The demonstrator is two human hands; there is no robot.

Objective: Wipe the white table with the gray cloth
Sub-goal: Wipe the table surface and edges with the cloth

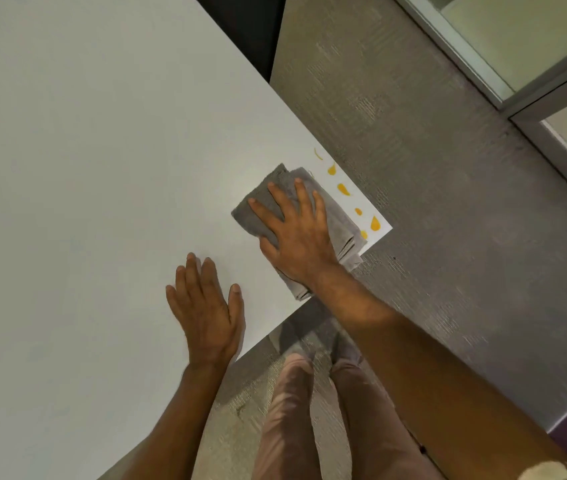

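Mid-wipe, the right hand (297, 233) presses flat, fingers spread, on the folded cloth (340, 225) at the tabletop (102, 150) corner, while the left hand (205, 306) rests open, and next the cloth likely must sweep over the yellow drops (343, 188) beside it.

No text, label, brand, number or sign can be read anywhere here: the smooth white table top (84, 168) and the folded gray cloth (344, 233) bear no writing.
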